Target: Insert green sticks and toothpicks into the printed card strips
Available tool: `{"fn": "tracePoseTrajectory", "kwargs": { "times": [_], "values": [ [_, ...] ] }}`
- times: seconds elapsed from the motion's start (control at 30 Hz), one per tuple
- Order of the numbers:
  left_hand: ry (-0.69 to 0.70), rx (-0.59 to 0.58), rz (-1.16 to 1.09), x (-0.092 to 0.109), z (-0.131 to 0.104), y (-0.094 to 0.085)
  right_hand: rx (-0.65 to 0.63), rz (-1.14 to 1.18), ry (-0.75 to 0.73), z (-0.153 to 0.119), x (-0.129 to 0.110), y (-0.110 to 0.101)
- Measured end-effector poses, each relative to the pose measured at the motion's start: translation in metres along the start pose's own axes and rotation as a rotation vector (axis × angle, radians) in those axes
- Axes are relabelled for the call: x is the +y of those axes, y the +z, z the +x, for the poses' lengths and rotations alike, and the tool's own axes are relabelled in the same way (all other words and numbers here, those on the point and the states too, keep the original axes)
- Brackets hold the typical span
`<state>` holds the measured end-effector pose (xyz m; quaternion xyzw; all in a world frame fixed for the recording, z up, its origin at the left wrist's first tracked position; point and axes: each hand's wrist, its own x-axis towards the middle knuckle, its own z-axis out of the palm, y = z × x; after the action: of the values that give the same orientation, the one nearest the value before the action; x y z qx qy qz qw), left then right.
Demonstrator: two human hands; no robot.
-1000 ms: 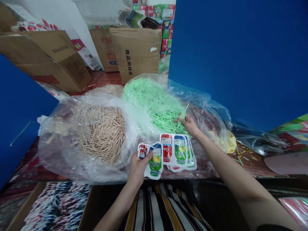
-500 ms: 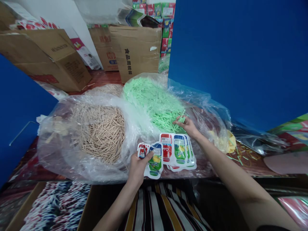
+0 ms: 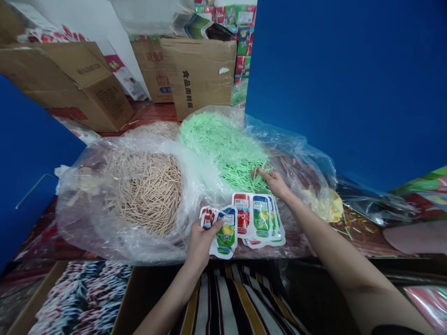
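Observation:
My left hand (image 3: 202, 237) is closed on a few bottle-shaped packets, thumb pressed on top. The upper packet (image 3: 226, 237) has a green and blue lemon print; a red cola one peeks out behind it. Beside them on the table lies an overlapping pile of similar packets (image 3: 241, 216), red cola and green lemon. Over the near right edge of the green stick heap (image 3: 239, 174), my right hand (image 3: 274, 181) has its fingers curled in on some thin green sticks. Its fingertips are partly lost among the sticks.
A clear plastic bag (image 3: 91, 228) of tan sticks (image 3: 153, 195) lies open on the left. Cardboard boxes (image 3: 204, 79) stand at the back, blue panels (image 3: 342, 88) at both sides. Below the table's edge, a carton (image 3: 127, 298) holds many packets. Yellow material (image 3: 335, 207) lies right.
My right hand's fingers have shifted slightly among the green sticks; the small bunch that showed at its fingertips is now less distinct. My left hand keeps its packets nearly still.

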<state>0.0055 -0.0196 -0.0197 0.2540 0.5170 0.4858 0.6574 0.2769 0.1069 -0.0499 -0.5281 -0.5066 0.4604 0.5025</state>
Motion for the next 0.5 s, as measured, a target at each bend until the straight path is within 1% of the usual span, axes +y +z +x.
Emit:
{"fn": "tracePoseTrajectory", "kwargs": {
  "times": [0.13, 0.23, 0.33, 0.4, 0.5],
  "values": [
    [0.008, -0.016, -0.009, 0.0, 0.001, 0.0, 0.062, 0.033, -0.008, 0.006, 0.002, -0.002],
    [0.002, -0.019, -0.009, 0.0, 0.002, -0.001, 0.163, 0.077, -0.024, 0.011, -0.001, -0.006],
    [-0.01, -0.027, -0.003, 0.0, 0.004, -0.001, 0.261, 0.166, -0.012, 0.016, -0.01, -0.01],
    [-0.004, -0.023, 0.003, -0.001, 0.005, -0.001, 0.286, 0.231, 0.02, 0.019, -0.017, -0.011],
    [-0.001, -0.046, -0.015, 0.0, 0.005, 0.001, 0.28, 0.311, 0.057, 0.019, -0.028, -0.007]
  ]
}}
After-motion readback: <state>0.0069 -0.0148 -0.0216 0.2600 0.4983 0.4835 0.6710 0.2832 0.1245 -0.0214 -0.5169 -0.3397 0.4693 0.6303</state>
